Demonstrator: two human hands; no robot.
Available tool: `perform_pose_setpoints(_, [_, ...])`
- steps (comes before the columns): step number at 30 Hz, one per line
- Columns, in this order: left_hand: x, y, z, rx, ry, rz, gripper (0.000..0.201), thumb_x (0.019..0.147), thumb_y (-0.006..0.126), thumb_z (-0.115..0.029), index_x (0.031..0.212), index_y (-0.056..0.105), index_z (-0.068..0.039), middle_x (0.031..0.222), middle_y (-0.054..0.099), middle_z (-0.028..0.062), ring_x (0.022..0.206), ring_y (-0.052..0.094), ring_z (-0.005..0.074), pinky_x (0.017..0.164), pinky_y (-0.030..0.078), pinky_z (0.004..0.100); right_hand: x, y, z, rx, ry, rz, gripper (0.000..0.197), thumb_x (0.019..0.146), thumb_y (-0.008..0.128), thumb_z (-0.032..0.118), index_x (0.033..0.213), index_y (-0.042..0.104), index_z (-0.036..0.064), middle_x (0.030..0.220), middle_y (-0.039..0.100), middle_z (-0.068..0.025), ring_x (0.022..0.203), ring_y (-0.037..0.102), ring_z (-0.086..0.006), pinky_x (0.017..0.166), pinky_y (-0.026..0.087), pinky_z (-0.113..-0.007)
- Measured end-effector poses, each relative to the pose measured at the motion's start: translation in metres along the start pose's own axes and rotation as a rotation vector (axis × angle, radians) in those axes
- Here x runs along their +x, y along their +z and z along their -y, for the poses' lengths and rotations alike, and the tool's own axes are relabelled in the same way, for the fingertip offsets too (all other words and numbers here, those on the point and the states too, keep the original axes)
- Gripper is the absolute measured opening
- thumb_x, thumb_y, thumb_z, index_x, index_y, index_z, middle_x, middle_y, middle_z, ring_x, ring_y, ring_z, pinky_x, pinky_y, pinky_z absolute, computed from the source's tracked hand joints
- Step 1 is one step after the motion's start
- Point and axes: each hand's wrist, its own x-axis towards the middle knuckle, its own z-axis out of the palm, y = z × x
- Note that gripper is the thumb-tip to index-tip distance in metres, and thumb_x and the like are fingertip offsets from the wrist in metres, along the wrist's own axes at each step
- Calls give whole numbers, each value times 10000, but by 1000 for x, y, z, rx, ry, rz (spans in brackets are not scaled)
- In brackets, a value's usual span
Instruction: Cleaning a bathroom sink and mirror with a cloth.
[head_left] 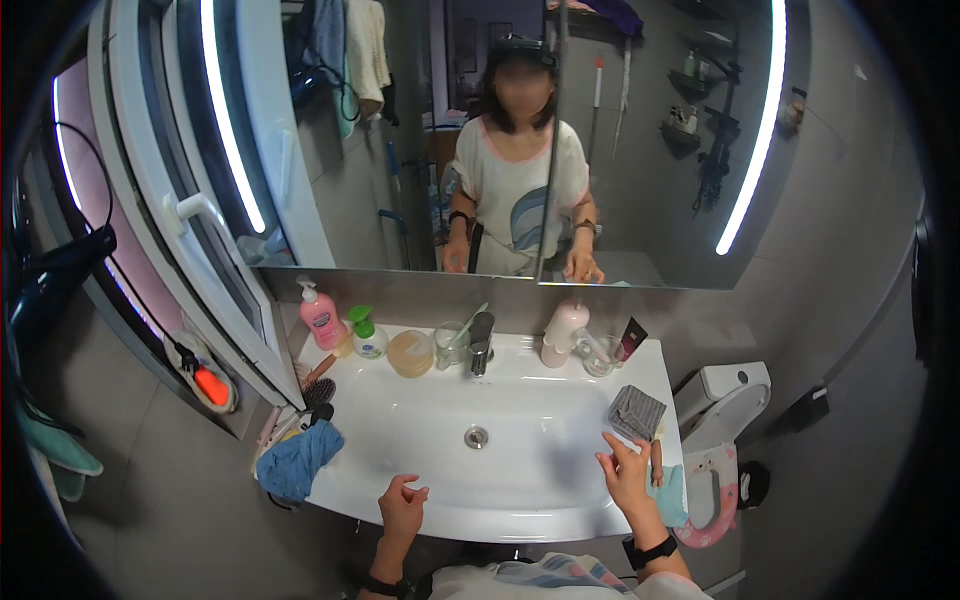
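My left hand (402,508) hovers over the front edge of the white washbasin (430,400), its fingers half bent, a gap beside the thumb and nothing held. Above the basin's right side, my right hand (625,473) has its fingers apart and holds nothing. Its fingertips are just short of a folded grey cloth (636,412) on the right rim; whether they touch it I cannot tell. Beside that hand lie a thin brown-handled item (656,465) and a light blue cloth (668,497), partly hidden by my wrist.
Along the back rim stand a pink pump bottle (321,318), a green-topped bottle (367,335), a round yellowish container (411,354), a tap (481,345) and a pink dispenser (566,335). A blue cloth (300,460) hangs at the left. The toilet (735,385) stands right.
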Motion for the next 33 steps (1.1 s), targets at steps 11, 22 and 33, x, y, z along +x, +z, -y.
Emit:
perform_pose_setpoints(11, [28, 2, 24, -78, 11, 35, 112, 773, 579, -59, 873, 564, -9, 542, 549, 50, 509, 541, 95, 491, 429, 223, -20, 37, 15, 2, 147, 163, 305, 747, 561, 58, 1049, 545, 96, 612, 575, 2, 647, 544, -160, 841, 260, -381])
perform_pose_setpoints(22, [56, 6, 40, -11, 127, 254, 125, 763, 584, -85, 878, 558, -43, 575, 574, 77, 510, 562, 161, 495, 433, 265, -34, 52, 4, -162, 139, 78, 387, 692, 629, 155, 1061, 536, 85, 965, 572, -91, 901, 511, -255, 803, 302, -384])
perform_pose_setpoints(33, [62, 45, 23, -21, 13, 559, 136, 787, 552, -73, 910, 555, -15, 627, 584, 83, 568, 574, 151, 531, 442, 254, -13, 20, -54, -264, 470, -7, 409, 619, 694, 108, 1005, 561, 69, 1075, 514, -108, 1205, 300, -324, 888, 269, -482])
